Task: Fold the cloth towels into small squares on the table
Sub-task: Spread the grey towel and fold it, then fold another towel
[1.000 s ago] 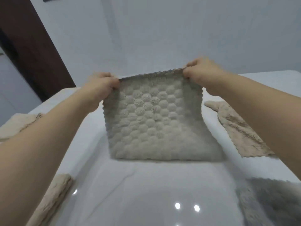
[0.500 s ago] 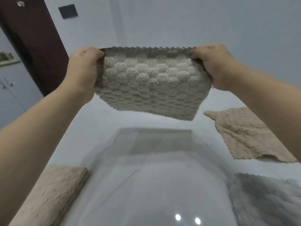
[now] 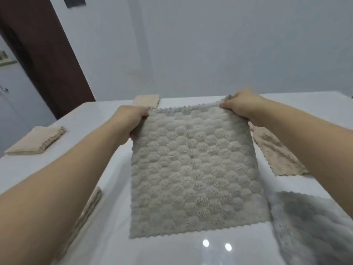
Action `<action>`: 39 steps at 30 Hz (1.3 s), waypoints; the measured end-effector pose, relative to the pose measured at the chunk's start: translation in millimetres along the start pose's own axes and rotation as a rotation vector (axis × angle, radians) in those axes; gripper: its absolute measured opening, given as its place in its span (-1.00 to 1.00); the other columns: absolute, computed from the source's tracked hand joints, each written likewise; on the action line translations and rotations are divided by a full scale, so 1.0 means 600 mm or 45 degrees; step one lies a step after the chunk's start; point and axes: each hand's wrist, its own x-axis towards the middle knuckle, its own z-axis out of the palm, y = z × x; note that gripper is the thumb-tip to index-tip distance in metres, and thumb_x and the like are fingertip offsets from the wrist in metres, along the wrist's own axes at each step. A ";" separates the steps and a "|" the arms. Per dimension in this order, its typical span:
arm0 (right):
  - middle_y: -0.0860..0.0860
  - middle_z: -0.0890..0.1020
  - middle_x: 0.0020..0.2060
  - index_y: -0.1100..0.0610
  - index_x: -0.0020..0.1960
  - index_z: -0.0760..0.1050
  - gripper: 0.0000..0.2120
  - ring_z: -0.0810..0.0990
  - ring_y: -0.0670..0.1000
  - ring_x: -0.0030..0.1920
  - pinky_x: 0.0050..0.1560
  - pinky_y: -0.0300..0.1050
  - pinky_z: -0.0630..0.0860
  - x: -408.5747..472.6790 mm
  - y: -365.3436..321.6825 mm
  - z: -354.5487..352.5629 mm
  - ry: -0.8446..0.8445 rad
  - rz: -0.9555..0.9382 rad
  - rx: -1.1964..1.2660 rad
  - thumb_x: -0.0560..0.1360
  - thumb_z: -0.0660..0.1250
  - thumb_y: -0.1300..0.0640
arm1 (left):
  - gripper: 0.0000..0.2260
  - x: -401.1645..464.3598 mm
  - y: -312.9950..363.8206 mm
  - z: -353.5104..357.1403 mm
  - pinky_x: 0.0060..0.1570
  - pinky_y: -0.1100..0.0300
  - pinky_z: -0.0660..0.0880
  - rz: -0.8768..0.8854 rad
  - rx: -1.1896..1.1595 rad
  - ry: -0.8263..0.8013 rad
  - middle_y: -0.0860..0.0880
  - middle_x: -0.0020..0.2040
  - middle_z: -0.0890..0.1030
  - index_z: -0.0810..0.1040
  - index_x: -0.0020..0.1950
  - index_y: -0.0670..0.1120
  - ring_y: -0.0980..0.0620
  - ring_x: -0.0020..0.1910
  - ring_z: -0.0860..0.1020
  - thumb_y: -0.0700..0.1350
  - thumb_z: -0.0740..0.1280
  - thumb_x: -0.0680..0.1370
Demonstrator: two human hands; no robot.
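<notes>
A grey-beige towel (image 3: 193, 173) with a bubbly hexagon texture and scalloped edges lies spread out on the white table (image 3: 172, 249). My left hand (image 3: 129, 121) grips its far left corner. My right hand (image 3: 240, 104) pinches its far right corner. Both far corners are held slightly off the surface, while the near edge rests flat on the table.
A folded beige towel (image 3: 36, 141) lies at the left, another (image 3: 147, 100) at the far edge, and one (image 3: 86, 213) under my left forearm. An unfolded beige towel (image 3: 277, 153) lies on the right, a grey one (image 3: 313, 226) at near right. A dark door (image 3: 42, 54) stands behind.
The towel was held up in the air half a second ago; both hands have brought it down and forward, and it now lies spread on the table.
</notes>
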 end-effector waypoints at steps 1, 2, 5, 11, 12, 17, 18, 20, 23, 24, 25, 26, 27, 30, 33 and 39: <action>0.10 0.49 -0.34 0.17 -0.17 0.46 -0.86 0.47 0.06 -0.38 -0.36 -0.16 0.43 0.005 0.017 0.014 0.011 -0.005 -0.009 0.51 0.36 0.15 | -0.92 0.010 -0.016 0.009 -0.38 0.18 0.30 -0.025 0.017 -0.014 -0.13 -0.24 0.55 0.57 -0.07 -0.14 -0.06 -0.38 0.46 -0.14 0.38 0.52; 0.10 0.45 -0.36 0.17 -0.19 0.44 -0.86 0.42 0.05 -0.40 -0.41 -0.18 0.34 0.008 0.031 0.028 0.010 -0.004 0.004 0.51 0.36 0.18 | -0.92 0.019 -0.031 0.018 -0.38 0.18 0.29 -0.048 0.035 -0.022 -0.14 -0.25 0.54 0.55 -0.07 -0.14 -0.06 -0.38 0.45 -0.14 0.38 0.52; 0.11 0.36 -0.33 0.14 -0.25 0.37 -0.81 0.33 0.06 -0.35 -0.35 -0.11 0.26 0.036 0.080 0.066 0.031 0.069 0.067 0.51 0.31 0.18 | -0.87 0.045 -0.069 0.040 -0.41 0.19 0.24 -0.075 0.077 -0.023 -0.14 -0.28 0.47 0.46 -0.15 -0.15 -0.05 -0.39 0.38 -0.17 0.36 0.55; 0.17 0.49 0.21 0.23 0.28 0.46 -0.65 0.51 0.21 0.16 0.11 0.03 0.46 0.053 0.103 0.099 0.211 -0.056 -0.418 0.54 0.14 0.17 | -0.81 0.077 -0.104 0.067 -0.31 0.17 0.35 0.001 0.075 0.042 -0.07 -0.14 0.46 0.49 0.12 -0.18 -0.03 -0.25 0.42 -0.13 0.22 0.57; 0.13 0.39 0.33 0.18 0.39 0.36 -0.59 0.44 0.16 0.26 0.19 0.01 0.42 0.049 0.095 0.104 0.213 -0.141 -0.432 0.56 0.12 0.16 | -0.71 0.081 -0.105 0.070 -0.22 0.12 0.44 0.072 0.132 0.102 -0.07 -0.05 0.48 0.48 0.23 -0.17 -0.06 -0.15 0.47 -0.11 0.18 0.55; -0.04 0.46 0.05 0.10 0.23 0.45 -0.76 0.50 -0.02 0.08 0.02 -0.17 0.42 0.051 0.040 0.165 0.012 -0.012 0.686 0.61 0.13 0.10 | -0.66 0.042 -0.067 0.124 0.36 0.12 0.37 0.108 -0.800 0.051 -0.01 0.35 0.50 0.47 0.41 -0.10 0.01 0.32 0.48 -0.15 0.12 0.66; -0.03 0.46 -0.05 0.11 0.09 0.44 -0.84 0.41 -0.07 0.03 0.07 -0.12 0.42 0.052 0.034 0.176 0.032 0.105 0.983 0.60 0.13 0.11 | -0.67 0.033 -0.061 0.135 0.37 0.12 0.37 0.035 -1.096 0.007 -0.04 0.32 0.53 0.48 0.39 -0.14 -0.02 0.32 0.50 -0.14 0.12 0.67; -0.03 0.40 -0.07 0.17 0.03 0.45 -0.78 0.36 0.32 0.34 0.32 -0.01 0.41 0.053 0.035 0.196 0.074 0.238 1.352 0.61 0.09 0.08 | -0.63 0.024 -0.068 0.152 0.40 0.05 0.34 -0.117 -1.476 -0.069 -0.13 0.35 0.51 0.46 0.40 -0.20 -0.11 0.37 0.47 -0.10 0.09 0.66; 0.22 0.47 0.31 0.31 0.31 0.42 -0.58 0.40 0.21 0.38 0.41 -0.01 0.34 0.054 0.057 0.217 0.135 0.311 1.452 0.65 0.05 0.03 | -0.54 0.029 -0.107 0.158 0.50 -0.02 0.21 -0.316 -1.742 -0.140 -0.21 0.49 0.36 0.30 0.51 -0.25 -0.16 0.49 0.31 -0.04 0.04 0.67; 0.24 0.49 0.28 0.34 0.33 0.40 -0.57 0.42 0.19 0.37 0.41 0.02 0.34 0.054 0.061 0.219 0.148 0.300 1.412 0.64 0.06 0.05 | -0.53 0.032 -0.115 0.158 0.51 -0.02 0.19 -0.338 -1.767 -0.150 -0.22 0.51 0.33 0.27 0.52 -0.25 -0.16 0.51 0.28 -0.04 0.03 0.67; 0.25 0.53 0.20 0.37 0.32 0.40 -0.57 0.44 0.20 0.35 0.40 0.08 0.35 0.055 0.063 0.220 0.158 0.275 1.329 0.63 0.07 0.07 | -0.53 0.034 -0.117 0.159 0.51 -0.01 0.18 -0.339 -1.747 -0.161 -0.22 0.51 0.32 0.26 0.53 -0.25 -0.15 0.52 0.27 -0.04 0.04 0.67; 0.25 0.57 0.06 0.39 0.28 0.42 -0.59 0.48 0.21 0.30 0.35 0.14 0.39 0.055 0.063 0.222 0.170 0.224 1.206 0.62 0.09 0.11 | -0.54 0.036 -0.117 0.160 0.50 0.01 0.19 -0.328 -1.693 -0.156 -0.21 0.51 0.32 0.28 0.52 -0.25 -0.14 0.52 0.27 -0.06 0.05 0.68; 0.17 0.58 -0.09 0.37 0.19 0.47 -0.64 0.57 0.12 0.20 0.25 0.15 0.46 0.055 0.064 0.226 0.179 0.142 1.026 0.60 0.10 0.13 | -0.56 0.036 -0.115 0.161 0.49 0.03 0.21 -0.307 -1.611 -0.135 -0.20 0.51 0.33 0.30 0.51 -0.24 -0.13 0.52 0.28 -0.08 0.07 0.67; 0.16 0.58 0.07 0.34 0.17 0.49 -0.66 0.52 0.12 0.10 0.13 0.04 0.41 0.043 0.064 0.242 0.169 -0.185 0.294 0.63 0.06 0.14 | -0.61 0.036 -0.108 0.171 0.46 0.10 0.26 -0.218 -1.367 -0.080 -0.14 0.48 0.39 0.35 0.49 -0.21 -0.07 0.49 0.32 -0.14 0.11 0.67; 0.16 0.53 -0.13 0.29 -0.11 0.43 -0.68 0.47 0.13 -0.09 -0.07 0.02 0.37 0.044 0.074 0.252 0.123 -0.421 -0.124 0.63 0.00 0.16 | -0.65 0.036 -0.116 0.176 0.47 0.10 0.27 -0.160 -1.222 -0.070 -0.13 0.43 0.43 0.39 0.45 -0.21 -0.04 0.47 0.34 -0.20 0.09 0.68; 0.13 0.36 0.40 0.28 0.37 0.33 -0.56 0.25 0.13 0.44 0.42 -0.05 0.17 0.059 0.118 0.233 -0.113 -0.488 -0.830 0.66 -0.06 0.04 | -0.66 0.033 -0.119 0.175 0.15 0.25 0.46 0.041 -0.681 -0.049 -0.02 0.13 0.57 0.52 0.31 -0.15 -0.01 0.23 0.55 -0.32 0.10 0.61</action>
